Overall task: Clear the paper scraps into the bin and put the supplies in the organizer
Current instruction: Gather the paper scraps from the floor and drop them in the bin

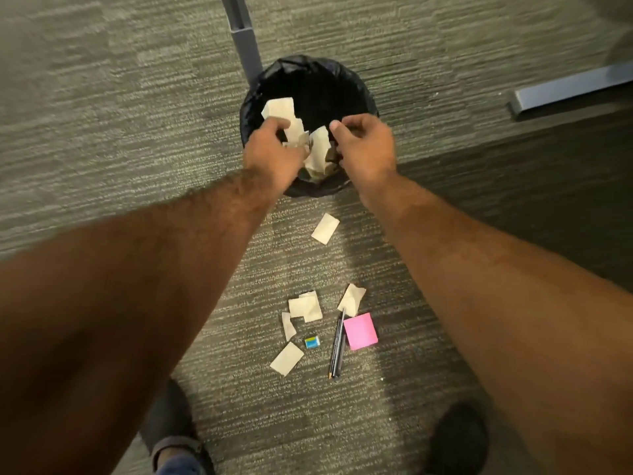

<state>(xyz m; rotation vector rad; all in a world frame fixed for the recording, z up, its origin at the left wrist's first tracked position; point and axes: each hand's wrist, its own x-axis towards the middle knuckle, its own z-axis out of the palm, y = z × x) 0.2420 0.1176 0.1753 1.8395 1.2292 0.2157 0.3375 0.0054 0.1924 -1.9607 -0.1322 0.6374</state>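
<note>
**Paper scraps going into the bin**

Seen from above, two bare forearms reach forward over a grey carpeted floor [102, 97]. Both hands hover above a round bin lined with a black plastic bag [342, 80]. The left hand [270, 152] has its fingers loosely curled around a bunch of cream paper scraps [279, 109], some sticking up past the knuckles. The right hand [366, 149] is also partly curled, thumb raised, with another cream scrap [318, 145] just beside its fingers; whether it grips that piece or has let it go cannot be told.

This looks like the dumping step of the clearing job, with much left to do. On the carpet nearer the person lie more cream scraps: one alone [325, 228] just short of the bin, and a loose cluster [305, 307] further back. Beside that cluster sit a small blue and green eraser [312, 342], dark pencils [337, 347] lying side by side, and a pink pad of sticky notes [360, 330]. No organizer is visible.

The next move probably calls for opening both hands fully over the bin's mouth, then bending back for the remaining scraps.
</note>
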